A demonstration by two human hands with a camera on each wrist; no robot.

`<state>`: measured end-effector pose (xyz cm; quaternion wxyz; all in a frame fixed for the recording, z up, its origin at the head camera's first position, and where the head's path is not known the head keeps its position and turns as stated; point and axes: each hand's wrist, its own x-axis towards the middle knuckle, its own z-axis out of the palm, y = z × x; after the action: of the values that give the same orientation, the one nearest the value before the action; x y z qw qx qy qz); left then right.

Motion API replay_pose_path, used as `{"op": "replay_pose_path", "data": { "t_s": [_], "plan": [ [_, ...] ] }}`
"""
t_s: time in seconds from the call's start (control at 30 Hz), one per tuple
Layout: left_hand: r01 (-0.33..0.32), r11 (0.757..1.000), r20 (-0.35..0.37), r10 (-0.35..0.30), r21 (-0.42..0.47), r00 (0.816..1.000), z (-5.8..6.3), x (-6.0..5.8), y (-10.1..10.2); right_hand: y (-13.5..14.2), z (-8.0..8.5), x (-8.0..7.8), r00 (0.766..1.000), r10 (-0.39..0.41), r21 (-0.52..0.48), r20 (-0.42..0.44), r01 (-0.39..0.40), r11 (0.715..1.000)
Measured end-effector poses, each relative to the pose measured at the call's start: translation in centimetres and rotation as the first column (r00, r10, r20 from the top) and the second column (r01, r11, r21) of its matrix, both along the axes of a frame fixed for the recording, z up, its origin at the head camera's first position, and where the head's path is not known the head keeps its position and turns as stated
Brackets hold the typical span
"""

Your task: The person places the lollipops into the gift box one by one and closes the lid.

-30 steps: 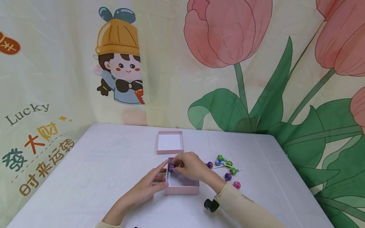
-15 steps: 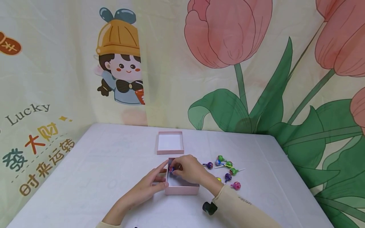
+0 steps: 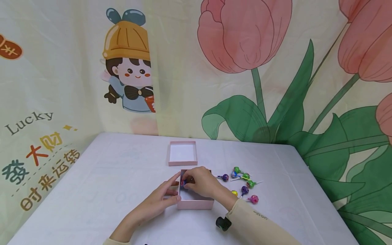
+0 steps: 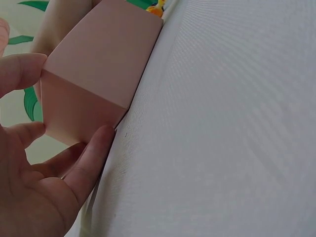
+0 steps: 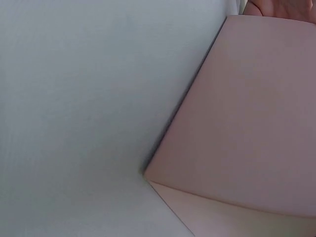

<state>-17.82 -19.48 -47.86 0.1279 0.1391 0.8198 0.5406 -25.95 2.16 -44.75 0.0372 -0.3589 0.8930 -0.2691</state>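
On the white cloth-covered tabletop [image 3: 122,187], the open pink rectangular cardboard box [image 3: 195,205] could skew if the left hand [image 3: 157,199], its extended fingers touching the left side, pushes unevenly. The right hand [image 3: 200,181], fingers curled, pinches a round lollipop in dark blue-and-red wrapping [image 3: 183,183] inside the box, at left; a hasty release could let its head roll askew.
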Motion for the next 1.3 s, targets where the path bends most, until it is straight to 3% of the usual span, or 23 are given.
{"op": "replay_pose_path", "data": {
  "t_s": [0.67,0.97,1.3],
  "plan": [
    [-0.004,1.0,-0.006,0.004,-0.002,1.0,0.02,-0.21,-0.12,-0.55,-0.35,0.1,0.997,0.016,0.07,-0.075,-0.01,0.997],
    [0.016,1.0,-0.021,-0.016,0.013,1.0,0.18,-0.13,-0.15,-0.29,-0.46,0.11,0.998,0.028,0.062,-0.064,-0.024,0.998],
    [-0.015,1.0,0.001,0.015,-0.006,1.0,-0.48,-0.32,0.06,0.3,0.24,0.34,1.0,0.009,0.063,-0.027,-0.007,0.998]
  ]
}}
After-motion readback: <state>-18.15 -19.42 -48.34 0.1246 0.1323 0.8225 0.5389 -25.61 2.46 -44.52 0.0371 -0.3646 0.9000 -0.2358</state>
